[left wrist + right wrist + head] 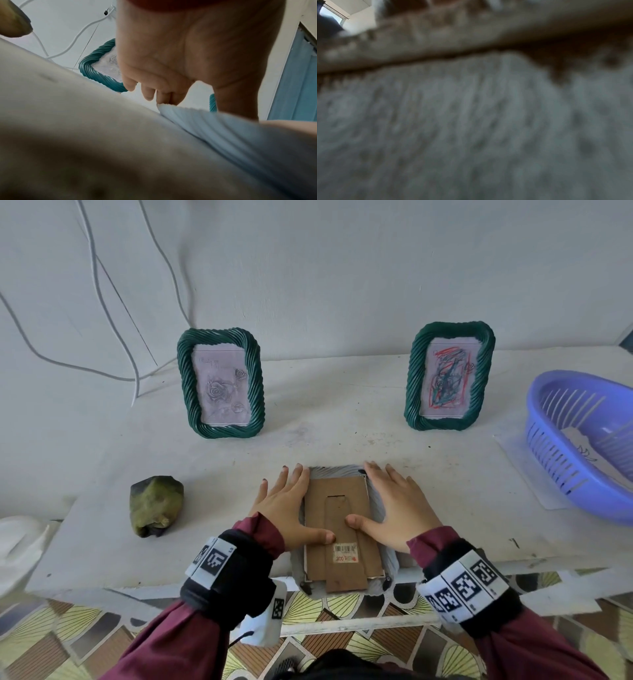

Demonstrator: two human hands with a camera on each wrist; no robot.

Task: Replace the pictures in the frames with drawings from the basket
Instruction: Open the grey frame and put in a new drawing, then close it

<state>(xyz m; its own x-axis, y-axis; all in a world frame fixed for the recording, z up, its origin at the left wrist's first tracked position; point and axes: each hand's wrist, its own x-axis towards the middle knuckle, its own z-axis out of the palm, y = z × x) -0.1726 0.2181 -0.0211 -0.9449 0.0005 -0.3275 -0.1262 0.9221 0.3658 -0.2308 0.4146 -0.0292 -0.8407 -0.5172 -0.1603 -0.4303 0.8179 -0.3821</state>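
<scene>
cardboard back (337, 518) of face-down frame (378, 501), near edge of worktop (342, 433). left hand (291, 501) & right hand (397, 501) flat, fingers spread, pressing, gripping nothing. looks light, stiff, glass prob fragile; lift backing by its edge.

**Camera Arrangement**

The head view looks forward and down from above onto the white table (445, 474), taking in both hands and the wall behind. The left wrist view sits very low at the table surface, facing along the left hand (180, 54) toward the wall; it shares the green frame with the rose picture (221, 383) (96, 73) with the head view. The right wrist view lies pressed close to a surface, blurred and dim; its contents cannot be told.
</scene>
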